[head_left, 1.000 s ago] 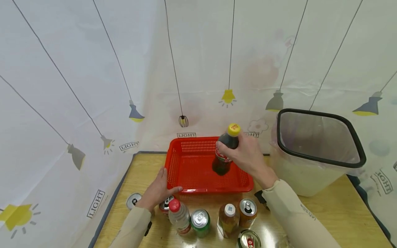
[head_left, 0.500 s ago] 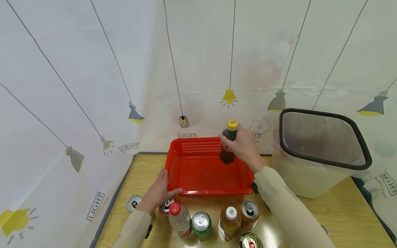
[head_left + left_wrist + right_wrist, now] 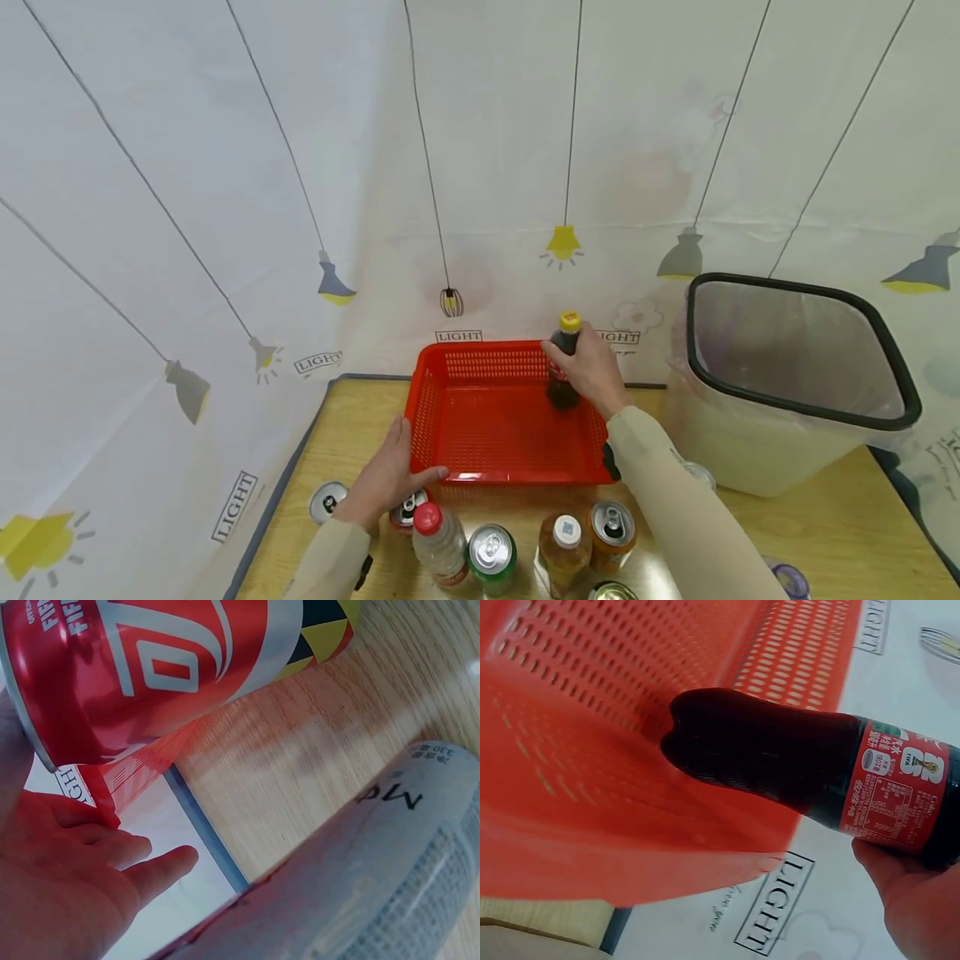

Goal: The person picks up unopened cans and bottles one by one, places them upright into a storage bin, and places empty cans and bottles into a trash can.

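Note:
My right hand (image 3: 596, 371) grips a cola bottle (image 3: 562, 393) with a yellow cap near its red label. The bottle stands nearly upright inside the back right corner of a red plastic basket (image 3: 510, 478). In the right wrist view its dark base (image 3: 757, 750) is close to the basket wall; whether it touches the floor, I cannot tell. My left hand (image 3: 390, 479) rests at the basket's front left corner, thumb along the front rim, fingers extended along the left side. A red can (image 3: 172, 667) and a whitish can (image 3: 390, 847) flank the left hand.
In front of the basket stand a clear red-capped bottle (image 3: 438, 542), a green can (image 3: 492, 558), an amber white-capped bottle (image 3: 564, 550), an orange can (image 3: 611, 533) and a gold can (image 3: 612, 592). A lined bin (image 3: 787, 442) with a black rim stands at the right. A patterned sheet backs the table.
My right hand has carried the cola bottle right and toward the basket's back right corner, lowering it and making it more upright. The left hand has stayed at the front left corner.

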A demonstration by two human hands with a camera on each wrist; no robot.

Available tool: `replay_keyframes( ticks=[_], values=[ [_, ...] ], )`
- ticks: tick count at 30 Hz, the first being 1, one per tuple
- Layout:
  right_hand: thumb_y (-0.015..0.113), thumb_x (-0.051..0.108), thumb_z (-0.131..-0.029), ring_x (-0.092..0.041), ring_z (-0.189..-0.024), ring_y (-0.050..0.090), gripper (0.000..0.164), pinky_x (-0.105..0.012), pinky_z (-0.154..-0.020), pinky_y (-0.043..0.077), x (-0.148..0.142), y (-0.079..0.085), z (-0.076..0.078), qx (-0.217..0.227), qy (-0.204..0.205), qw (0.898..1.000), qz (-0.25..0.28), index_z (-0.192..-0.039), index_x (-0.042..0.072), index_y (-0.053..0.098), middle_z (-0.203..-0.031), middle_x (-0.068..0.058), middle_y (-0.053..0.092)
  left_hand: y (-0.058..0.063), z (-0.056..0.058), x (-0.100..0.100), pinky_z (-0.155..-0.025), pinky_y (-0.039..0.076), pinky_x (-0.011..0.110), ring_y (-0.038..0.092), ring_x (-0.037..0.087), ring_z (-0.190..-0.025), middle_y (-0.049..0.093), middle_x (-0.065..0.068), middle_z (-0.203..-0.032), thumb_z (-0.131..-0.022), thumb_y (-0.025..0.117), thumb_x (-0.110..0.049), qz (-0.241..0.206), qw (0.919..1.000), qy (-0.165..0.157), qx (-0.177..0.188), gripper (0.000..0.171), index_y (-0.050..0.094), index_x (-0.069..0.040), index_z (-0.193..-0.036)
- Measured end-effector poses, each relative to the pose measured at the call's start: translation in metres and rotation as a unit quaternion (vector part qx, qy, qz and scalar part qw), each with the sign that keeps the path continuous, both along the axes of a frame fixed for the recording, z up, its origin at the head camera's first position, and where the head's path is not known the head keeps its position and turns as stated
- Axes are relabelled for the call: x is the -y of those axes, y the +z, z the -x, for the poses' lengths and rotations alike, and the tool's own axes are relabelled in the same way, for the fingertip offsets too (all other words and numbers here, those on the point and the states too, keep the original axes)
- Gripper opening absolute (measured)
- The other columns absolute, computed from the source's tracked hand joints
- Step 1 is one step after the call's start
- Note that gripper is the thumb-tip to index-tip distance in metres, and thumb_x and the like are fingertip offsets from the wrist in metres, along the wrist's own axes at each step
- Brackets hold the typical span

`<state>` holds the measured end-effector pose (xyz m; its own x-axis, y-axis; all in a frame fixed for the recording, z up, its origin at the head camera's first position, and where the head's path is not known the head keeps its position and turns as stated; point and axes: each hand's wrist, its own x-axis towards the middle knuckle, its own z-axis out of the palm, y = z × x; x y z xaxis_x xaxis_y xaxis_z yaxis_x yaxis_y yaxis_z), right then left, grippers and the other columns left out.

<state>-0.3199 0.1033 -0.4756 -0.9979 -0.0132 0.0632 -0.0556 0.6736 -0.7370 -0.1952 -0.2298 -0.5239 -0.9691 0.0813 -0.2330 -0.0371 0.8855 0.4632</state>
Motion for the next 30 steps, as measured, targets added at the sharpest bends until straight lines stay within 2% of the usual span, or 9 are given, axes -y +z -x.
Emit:
replay_keyframes(
  ticks=[7, 16, 23, 30],
  values=[
    [0.068, 0.046, -0.099, -0.034, -0.1, 0.063, 0.066, -0.05, -0.089, 0.058, 0.001, -0.012, 0.007, 0.022, 0.005, 1.0, -0.004, -0.135, -0.005, 0.045, -0.117, -0.022, 0.061, -0.003, -0.004, 0.0, -0.118, 0.033, 0.057, 0.025, 0.046, -0.152, 0.009, 0.028, -0.169, -0.086, 0.074, -0.065, -0.009, 0.9999, -0.003, -0.007, 0.123, 0.01, 0.006, -0.163],
    [0.07, 0.048, -0.097, -0.037, -0.106, 0.062, 0.075, -0.053, -0.09, 0.057, 0.003, -0.019, 0.008, 0.033, -0.003, 0.999, 0.017, -0.142, -0.003, 0.039, -0.124, -0.023, 0.059, -0.002, -0.005, 0.002, -0.118, 0.034, 0.057, 0.027, 0.046, -0.151, 0.011, 0.028, -0.169, -0.087, 0.076, -0.06, -0.012, 0.9997, -0.005, -0.02, 0.119, 0.011, 0.006, -0.163],
    [0.069, 0.052, -0.097, -0.039, -0.111, 0.061, 0.08, -0.055, -0.092, 0.055, 0.003, -0.017, 0.01, 0.058, 0.003, 0.998, 0.031, -0.146, -0.002, 0.036, -0.128, -0.023, 0.058, 0.0, -0.003, 0.001, -0.119, 0.033, 0.056, 0.025, 0.045, -0.152, 0.012, 0.029, -0.168, -0.088, 0.079, -0.053, -0.02, 0.9994, -0.008, -0.028, 0.116, 0.014, 0.008, -0.162],
    [0.069, 0.057, -0.095, -0.04, -0.118, 0.058, 0.091, -0.057, -0.101, 0.051, -0.001, -0.008, 0.009, 0.075, 0.018, 0.996, 0.036, -0.152, -0.003, 0.031, -0.137, -0.024, 0.053, 0.003, -0.003, -0.001, -0.12, 0.031, 0.056, 0.023, 0.046, -0.152, 0.015, 0.032, -0.166, -0.088, 0.08, -0.05, -0.011, 0.9993, -0.016, -0.033, 0.114, 0.015, 0.011, -0.16]
  ],
)
